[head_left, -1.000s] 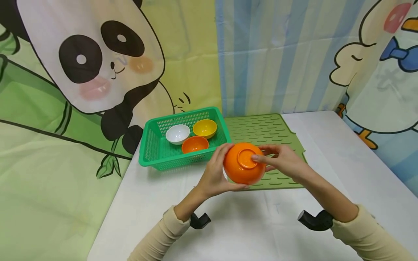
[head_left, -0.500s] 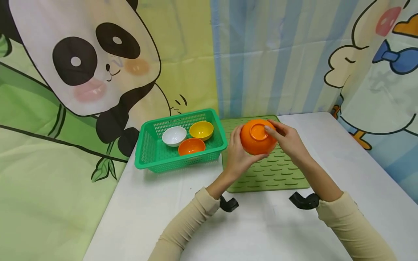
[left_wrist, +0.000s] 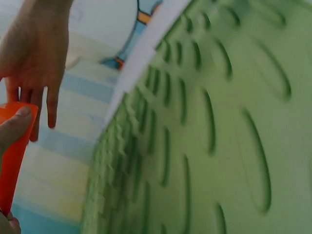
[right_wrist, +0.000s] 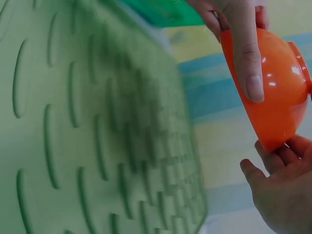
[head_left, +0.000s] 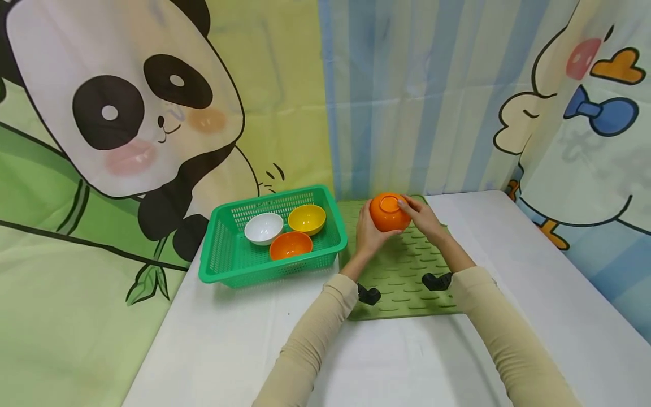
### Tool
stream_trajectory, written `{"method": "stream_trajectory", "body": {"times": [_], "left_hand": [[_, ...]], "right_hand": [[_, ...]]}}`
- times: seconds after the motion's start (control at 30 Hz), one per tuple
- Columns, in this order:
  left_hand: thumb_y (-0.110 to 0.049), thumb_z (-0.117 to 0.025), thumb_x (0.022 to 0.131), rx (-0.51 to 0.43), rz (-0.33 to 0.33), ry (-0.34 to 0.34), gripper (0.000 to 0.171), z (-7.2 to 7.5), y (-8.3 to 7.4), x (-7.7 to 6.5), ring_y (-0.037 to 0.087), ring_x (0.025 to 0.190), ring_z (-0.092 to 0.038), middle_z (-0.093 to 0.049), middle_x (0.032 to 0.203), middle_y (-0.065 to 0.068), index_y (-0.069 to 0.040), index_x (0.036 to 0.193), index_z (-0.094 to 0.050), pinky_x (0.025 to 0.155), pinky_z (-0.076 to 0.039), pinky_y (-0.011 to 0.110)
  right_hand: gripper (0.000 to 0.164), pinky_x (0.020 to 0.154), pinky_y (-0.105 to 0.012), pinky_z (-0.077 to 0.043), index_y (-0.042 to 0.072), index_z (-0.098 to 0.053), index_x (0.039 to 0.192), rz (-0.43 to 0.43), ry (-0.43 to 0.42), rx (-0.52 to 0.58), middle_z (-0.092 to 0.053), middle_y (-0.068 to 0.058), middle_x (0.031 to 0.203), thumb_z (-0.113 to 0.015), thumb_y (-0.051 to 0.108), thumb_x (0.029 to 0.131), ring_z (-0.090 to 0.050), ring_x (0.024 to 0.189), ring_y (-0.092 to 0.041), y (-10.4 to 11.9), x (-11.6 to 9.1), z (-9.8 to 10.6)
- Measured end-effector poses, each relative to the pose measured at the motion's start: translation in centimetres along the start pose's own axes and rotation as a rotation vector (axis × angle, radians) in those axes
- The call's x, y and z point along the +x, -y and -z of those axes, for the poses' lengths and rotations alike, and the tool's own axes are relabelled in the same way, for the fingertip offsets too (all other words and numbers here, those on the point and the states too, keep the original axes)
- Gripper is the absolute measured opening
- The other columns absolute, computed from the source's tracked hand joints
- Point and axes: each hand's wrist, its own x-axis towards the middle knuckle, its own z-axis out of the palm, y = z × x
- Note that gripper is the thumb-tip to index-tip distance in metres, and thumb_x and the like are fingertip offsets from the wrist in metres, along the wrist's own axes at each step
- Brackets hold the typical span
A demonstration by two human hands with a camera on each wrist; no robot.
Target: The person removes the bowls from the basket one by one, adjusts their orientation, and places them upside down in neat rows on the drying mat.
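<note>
Upside down above the green mat, an orange bowl [head_left: 389, 217] is held between both hands, its foot ring facing up. My left hand [head_left: 369, 232] grips its left side, thumb along the near side. With the thumb on the foot ring, my right hand [head_left: 426, 220] holds the right side. In the right wrist view the left thumb presses the bowl's wall [right_wrist: 280, 92], and the right fingers touch its rim. The left wrist view shows only part of the bowl [left_wrist: 15, 161], with the right fingers extended behind it.
A green perforated basket [head_left: 213, 257] stands on the white table [head_left: 244, 350] to the left. Inside are a white bowl [head_left: 263, 228], a yellow bowl [head_left: 307, 219] and another orange bowl [head_left: 291, 245]. Under the hands lies the green ridged mat [head_left: 402, 282]. Printed curtains [head_left: 285, 113] hang behind.
Both hands have carried the upturned orange bowl forward, from the mat's near side to above its far part. The head view has tilted up slightly. The bowls in the basket stay put.
</note>
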Motion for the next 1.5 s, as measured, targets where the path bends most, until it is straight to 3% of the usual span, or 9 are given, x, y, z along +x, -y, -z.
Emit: {"method": "stream_trajectory", "body": {"times": [0.27, 0.47, 0.63, 0.73, 0.87, 0.97, 1.07, 1.23, 1.5], "left_hand": [[-0.033, -0.086, 0.053, 0.085, 0.056, 0.049, 0.105, -1.6, 5.4, 0.1, 0.023, 0.118, -0.044, -0.041, 0.131, 0.010, -0.006, 0.137, -0.029, 0.096, -0.040, 0.038], [-0.030, -0.087, 0.052, 0.147, 0.098, 0.082, 0.107, -1.8, 6.8, -0.2, 0.026, 0.118, -0.044, -0.042, 0.131, 0.012, -0.006, 0.137, -0.028, 0.097, -0.039, 0.039], [-0.027, -0.089, 0.050, 0.120, 0.085, 0.079, 0.108, -1.8, 7.6, -0.2, 0.031, 0.118, -0.042, -0.042, 0.129, 0.017, -0.002, 0.136, -0.028, 0.098, -0.037, 0.044], [-0.048, -0.083, 0.049, 0.121, -0.022, 0.027, 0.113, -4.6, 12.7, 0.5, 0.027, 0.114, -0.043, -0.042, 0.127, 0.014, -0.007, 0.137, -0.026, 0.094, -0.039, 0.037], [-0.054, -0.082, 0.047, 0.093, -0.056, 0.027, 0.113, -5.6, 15.0, 0.7, 0.026, 0.111, -0.045, -0.044, 0.123, 0.012, -0.010, 0.136, -0.027, 0.090, -0.042, 0.035], [-0.031, -0.088, 0.050, 0.068, 0.036, 0.083, 0.105, -2.9, 10.6, -0.3, 0.033, 0.112, -0.045, -0.044, 0.124, 0.019, 0.000, 0.132, -0.031, 0.092, -0.041, 0.043], [-0.021, -0.087, 0.055, 0.085, 0.074, 0.101, 0.100, -1.8, 8.6, -1.0, 0.035, 0.115, -0.042, -0.041, 0.126, 0.022, 0.004, 0.133, -0.029, 0.095, -0.039, 0.042], [-0.021, -0.085, 0.058, 0.101, 0.124, 0.142, 0.102, -1.3, 7.9, -1.2, 0.034, 0.120, -0.039, -0.037, 0.131, 0.021, 0.004, 0.136, -0.025, 0.098, -0.036, 0.043], [-0.024, -0.085, 0.058, 0.083, 0.125, 0.151, 0.102, -1.1, 7.9, -1.0, 0.033, 0.118, -0.041, -0.039, 0.131, 0.021, 0.003, 0.136, -0.026, 0.098, -0.037, 0.044]], "right_hand": [[0.072, 0.106, -0.050, -0.022, 0.008, -0.015, 0.144, -0.058, 0.035, -0.046, -0.020, -0.017, 0.146, -0.038, 0.051, 0.091, -0.021, 0.133, -0.034, -4.2, 2.2, -2.8], [0.070, 0.107, -0.050, -0.018, 0.005, -0.015, 0.144, -0.084, 0.019, -0.104, -0.017, -0.018, 0.147, -0.033, 0.049, 0.093, -0.017, 0.134, -0.034, -5.7, 2.9, -4.3], [0.071, 0.106, -0.051, -0.020, 0.002, -0.019, 0.142, -0.069, 0.013, -0.209, -0.022, -0.021, 0.144, -0.033, 0.051, 0.093, -0.020, 0.132, -0.037, -6.1, 3.1, -4.8], [0.072, 0.105, -0.052, -0.020, 0.001, -0.021, 0.142, -0.063, 0.017, -0.262, -0.024, -0.023, 0.143, -0.033, 0.052, 0.093, -0.022, 0.130, -0.039, -6.3, 3.1, -4.9], [0.074, 0.104, -0.053, -0.021, 0.000, -0.021, 0.141, -0.073, 0.019, -0.281, -0.024, -0.024, 0.142, -0.031, 0.054, 0.092, -0.022, 0.130, -0.040, -6.8, 3.0, -5.2], [0.075, 0.104, -0.052, -0.023, 0.000, -0.021, 0.141, -0.077, 0.015, -0.272, -0.026, -0.024, 0.142, -0.030, 0.055, 0.092, -0.025, 0.129, -0.040, -7.0, 2.9, -5.3], [0.073, 0.103, -0.051, -0.025, 0.000, -0.021, 0.141, -0.075, 0.011, -0.245, -0.027, -0.023, 0.141, -0.031, 0.054, 0.092, -0.027, 0.128, -0.038, -7.1, 2.8, -5.5], [0.072, 0.103, -0.051, -0.026, 0.001, -0.020, 0.142, -0.070, 0.006, -0.235, -0.027, -0.022, 0.142, -0.030, 0.053, 0.093, -0.029, 0.128, -0.037, -7.1, 2.7, -5.7], [0.071, 0.101, -0.051, -0.029, 0.002, -0.022, 0.142, -0.070, -0.007, -0.237, -0.030, -0.023, 0.140, -0.030, 0.053, 0.093, -0.032, 0.126, -0.038, -6.9, 2.6, -5.8]]}}
